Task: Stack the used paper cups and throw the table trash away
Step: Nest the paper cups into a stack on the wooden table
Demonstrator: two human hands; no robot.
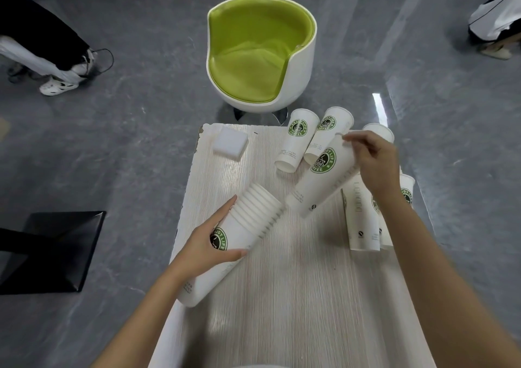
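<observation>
Left hand grips the cup stack — right hand holds 1 tilted cup above the table.

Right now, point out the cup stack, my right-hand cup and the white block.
cup stack (pixel 245 231): head view, outer cup's side wall.
right-hand cup (pixel 318 188): head view, side wall.
white block (pixel 229 143): head view, top face.

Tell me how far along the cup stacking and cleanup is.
Done: several cups nested in the cup stack gripped by the left hand. In hand: the right hand holds one more paper cup. Left: loose cups and the white square pad on the table.
</observation>
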